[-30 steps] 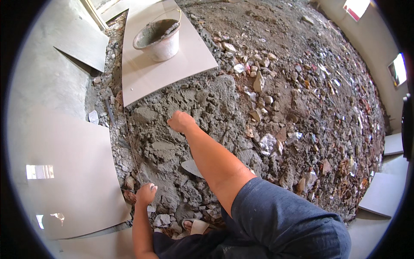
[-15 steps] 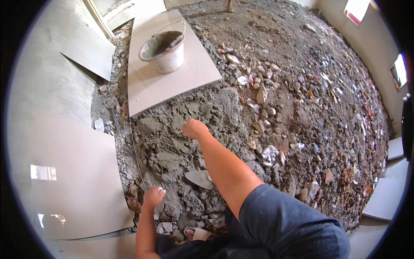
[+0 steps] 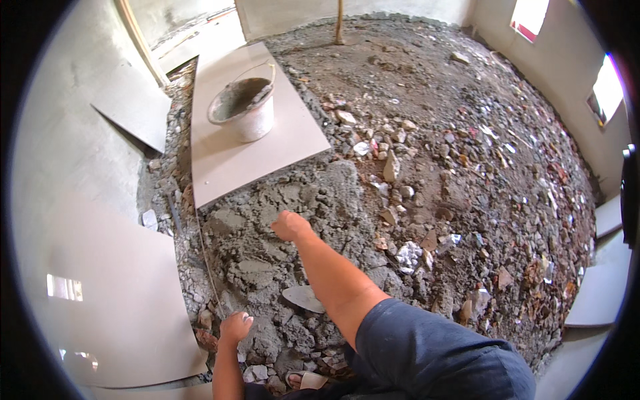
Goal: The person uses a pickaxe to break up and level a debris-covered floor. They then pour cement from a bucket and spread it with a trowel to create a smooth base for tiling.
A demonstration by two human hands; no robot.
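My left hand is closed at the near edge of a bed of wet grey mortar, at the end of a thin string that it appears to grip. The string runs from there to the near left corner of a laid beige tile. Over the middle of the mortar my right hand is closed in a fist; whatever its fingers hold is hidden. A trowel lies on the mortar beneath my right forearm, its handle out of sight. On the tile stands a mortar-stained bucket with a wire handle.
Large tiles lean at the left, one near and one farther. Rubble and broken stone cover the ground to the right. More tiles sit at the far right edge. An upright wooden pole stands at the back.
The view has tilted up, so the scene sits lower in the picture. Both hands keep nearly the same places over the mortar, and the bucket and trowel have stayed put.
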